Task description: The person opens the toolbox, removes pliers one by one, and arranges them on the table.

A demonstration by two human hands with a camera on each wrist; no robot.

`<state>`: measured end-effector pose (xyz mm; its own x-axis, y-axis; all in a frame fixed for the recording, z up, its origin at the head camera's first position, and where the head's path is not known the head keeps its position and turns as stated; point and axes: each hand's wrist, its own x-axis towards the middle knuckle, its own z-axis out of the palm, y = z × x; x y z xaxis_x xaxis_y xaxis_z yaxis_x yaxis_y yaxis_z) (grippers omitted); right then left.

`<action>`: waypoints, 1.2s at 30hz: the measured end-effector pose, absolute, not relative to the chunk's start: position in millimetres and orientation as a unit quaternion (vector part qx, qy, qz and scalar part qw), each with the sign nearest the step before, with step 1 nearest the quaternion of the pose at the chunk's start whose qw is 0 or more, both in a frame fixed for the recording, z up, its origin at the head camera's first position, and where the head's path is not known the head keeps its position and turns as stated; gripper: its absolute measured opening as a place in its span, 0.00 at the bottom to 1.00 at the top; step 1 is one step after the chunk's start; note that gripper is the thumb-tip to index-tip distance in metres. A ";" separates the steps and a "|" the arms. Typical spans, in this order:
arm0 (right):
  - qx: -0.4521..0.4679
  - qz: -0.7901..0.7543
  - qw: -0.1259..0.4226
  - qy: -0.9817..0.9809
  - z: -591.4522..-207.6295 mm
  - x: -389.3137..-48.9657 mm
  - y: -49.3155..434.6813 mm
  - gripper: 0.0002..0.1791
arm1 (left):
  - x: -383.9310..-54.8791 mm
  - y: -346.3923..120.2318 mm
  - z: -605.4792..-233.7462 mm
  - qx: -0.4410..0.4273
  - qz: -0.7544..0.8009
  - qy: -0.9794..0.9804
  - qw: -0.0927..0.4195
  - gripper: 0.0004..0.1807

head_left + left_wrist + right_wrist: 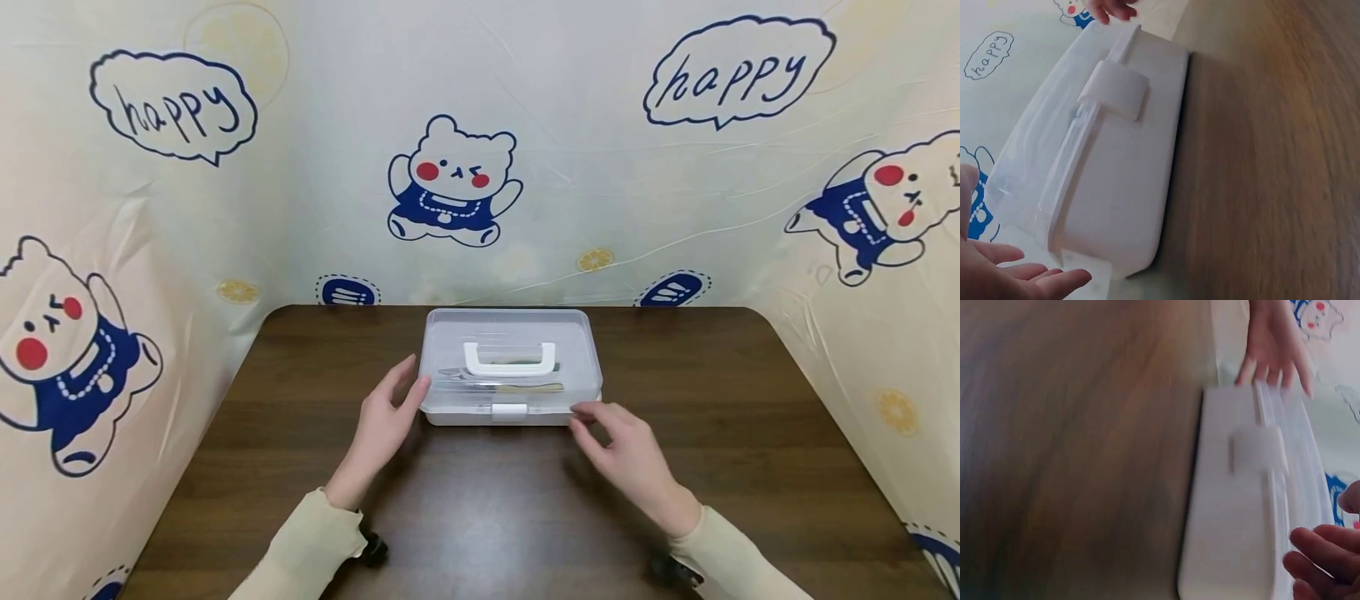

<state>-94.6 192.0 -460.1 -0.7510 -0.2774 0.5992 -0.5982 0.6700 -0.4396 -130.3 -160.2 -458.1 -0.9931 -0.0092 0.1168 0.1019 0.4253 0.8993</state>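
A white plastic storage box (457, 417) with a translucent lid (517, 325) stands closed on the table. Its white carrying handle (542, 367) lies on top, and a white latch (509, 412) sits at the front middle. Through the lid, slim items show blurred, one with a yellowish strip. My left hand (385, 421) is at the box's left side, fingers spread and thumb close to the front left corner. At the front right corner is my right hand (628, 450), its fingers loosely bent with the fingertips right by the lid's edge.
The box rests on a dark brown wooden table (480, 508), near its far edge. Behind and on both sides hangs a pale cloth (570, 208) printed with bears and "happy" bubbles. Light sleeves (311, 533) cover both forearms.
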 end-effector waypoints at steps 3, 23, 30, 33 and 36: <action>0.242 0.339 0.198 -0.887 -465.0 -97.2 175.2 0.09 | -133.4 -157.4 -459.0 -0.020 -0.551 -0.833 0.050 0.34; -0.017 0.711 -0.243 -0.660 -481.9 -116.8 134.7 0.36 | -141.9 -149.9 -455.8 0.019 -0.606 -0.796 0.007 0.36; -0.049 0.722 -0.255 -0.641 -485.1 -121.1 134.8 0.37 | -141.5 -152.0 -452.7 0.018 -0.605 -0.796 0.005 0.35; -0.060 0.719 -0.251 -0.645 -485.7 -121.1 133.3 0.37 | -141.4 -151.9 -452.8 0.020 -0.602 -0.798 0.009 0.35; -0.071 0.717 -0.247 -0.648 -486.3 -120.1 132.1 0.36 | -141.1 -151.5 -453.6 0.020 -0.600 -0.800 0.008 0.35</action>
